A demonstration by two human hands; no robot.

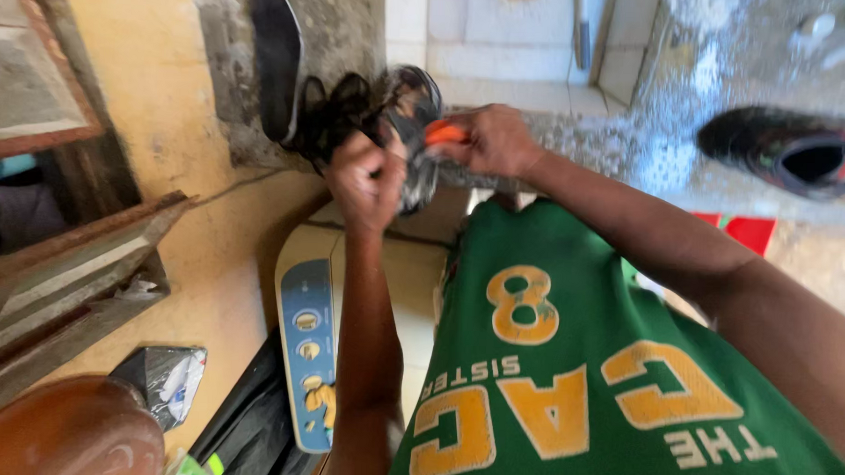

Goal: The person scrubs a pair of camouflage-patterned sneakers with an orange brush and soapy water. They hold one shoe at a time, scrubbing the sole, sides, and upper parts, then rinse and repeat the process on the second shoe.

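Observation:
My left hand (366, 181) is closed around a dark patterned shoe (410, 111), held up in front of my chest. Black laces (338, 113) hang loose from the shoe to the left of my hand. My right hand (491, 142) pinches a small orange object (444, 132) against the shoe's side; what the object is, I cannot tell. Both forearms reach up from my green shirt (577, 365) with yellow print.
A black insole (276, 54) leans on the rough wall. A second dark shoe (800, 152) lies on the wet speckled floor at right. Below are a cream machine with a blue dial panel (308, 355), a wooden frame (65, 272) and a brown pot (64, 436).

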